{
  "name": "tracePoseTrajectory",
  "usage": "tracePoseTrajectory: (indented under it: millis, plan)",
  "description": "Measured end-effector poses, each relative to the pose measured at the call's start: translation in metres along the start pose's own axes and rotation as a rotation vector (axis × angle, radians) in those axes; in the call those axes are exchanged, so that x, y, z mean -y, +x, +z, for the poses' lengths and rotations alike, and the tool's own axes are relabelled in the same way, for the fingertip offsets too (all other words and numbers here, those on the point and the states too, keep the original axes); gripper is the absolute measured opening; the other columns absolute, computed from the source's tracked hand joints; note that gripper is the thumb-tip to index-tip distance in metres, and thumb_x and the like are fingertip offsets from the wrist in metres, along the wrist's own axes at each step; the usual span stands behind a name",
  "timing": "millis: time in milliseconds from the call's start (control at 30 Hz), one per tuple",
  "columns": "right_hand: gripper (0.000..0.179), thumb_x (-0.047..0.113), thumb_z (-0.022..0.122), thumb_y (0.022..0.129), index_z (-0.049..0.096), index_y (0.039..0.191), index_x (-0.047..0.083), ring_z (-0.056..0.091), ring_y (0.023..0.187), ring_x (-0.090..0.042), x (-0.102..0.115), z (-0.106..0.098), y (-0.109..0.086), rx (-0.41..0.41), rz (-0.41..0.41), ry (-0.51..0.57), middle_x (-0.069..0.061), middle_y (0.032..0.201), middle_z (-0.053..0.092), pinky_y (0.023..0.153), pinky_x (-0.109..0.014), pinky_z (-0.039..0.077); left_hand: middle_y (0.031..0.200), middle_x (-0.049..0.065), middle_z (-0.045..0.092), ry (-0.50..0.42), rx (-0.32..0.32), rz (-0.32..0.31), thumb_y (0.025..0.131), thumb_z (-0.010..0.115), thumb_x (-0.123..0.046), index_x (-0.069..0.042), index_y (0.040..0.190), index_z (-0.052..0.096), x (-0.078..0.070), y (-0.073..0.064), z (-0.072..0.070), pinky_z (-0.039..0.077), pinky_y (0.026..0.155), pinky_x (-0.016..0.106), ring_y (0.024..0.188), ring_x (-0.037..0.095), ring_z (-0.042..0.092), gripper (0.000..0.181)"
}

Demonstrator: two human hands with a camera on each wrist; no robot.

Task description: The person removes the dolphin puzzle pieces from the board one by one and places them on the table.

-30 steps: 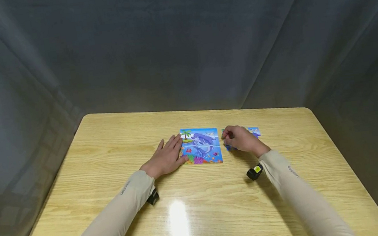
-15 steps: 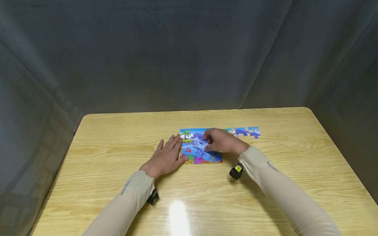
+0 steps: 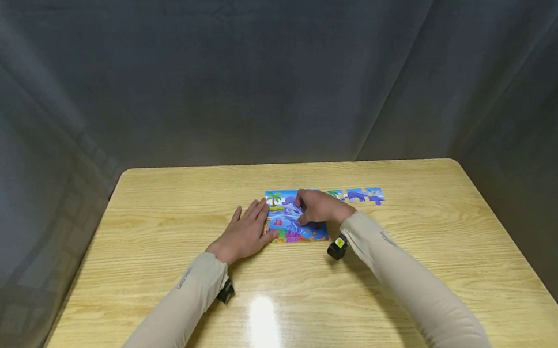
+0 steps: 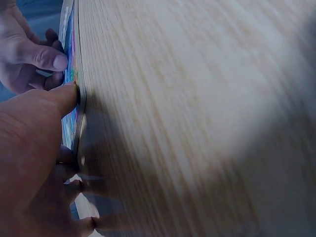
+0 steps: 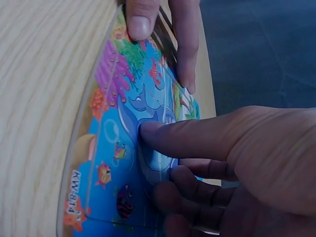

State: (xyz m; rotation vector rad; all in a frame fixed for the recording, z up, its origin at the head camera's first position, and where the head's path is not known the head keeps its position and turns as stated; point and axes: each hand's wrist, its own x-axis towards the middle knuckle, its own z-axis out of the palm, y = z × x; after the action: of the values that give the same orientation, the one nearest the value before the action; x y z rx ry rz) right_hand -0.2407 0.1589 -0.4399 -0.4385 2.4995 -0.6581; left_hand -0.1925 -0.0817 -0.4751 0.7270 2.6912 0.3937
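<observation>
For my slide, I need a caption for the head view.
Left hand at the edge of a dolphin picture, right hand over it, loose puzzle pieces alongside.

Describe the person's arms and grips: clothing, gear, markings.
Beige left sleeve and right sleeve, small dark lettering on each, illegible here. Black left wrist unit and right wrist unit; yellow patch on the right one. Left grip and right grip: bare.
</observation>
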Motion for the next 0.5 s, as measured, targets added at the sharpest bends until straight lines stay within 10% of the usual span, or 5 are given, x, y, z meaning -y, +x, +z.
tracePoseTrajectory:
  millis: [500]
  plan:
    - [0.035, 0.015, 0.08, 0.096, 0.055, 0.118, 0.004, 0.052, 0.084, -0.021, -0.0016, 0.0013, -0.0022, -0.001, 0.01, 0.074, -0.006, 0.099, 0.054, 0.077, -0.034, 0.046, 0.183, 0.008, 0.002, 0.008, 0.001, 0.0, 0.113, 0.041, -0.057, -0.007, 0.172, 0.014, 0.0007, -0.0006, 0.0012, 0.009, 0.136, 0.062, 0.171, 0.03, 0.003, 0.082]
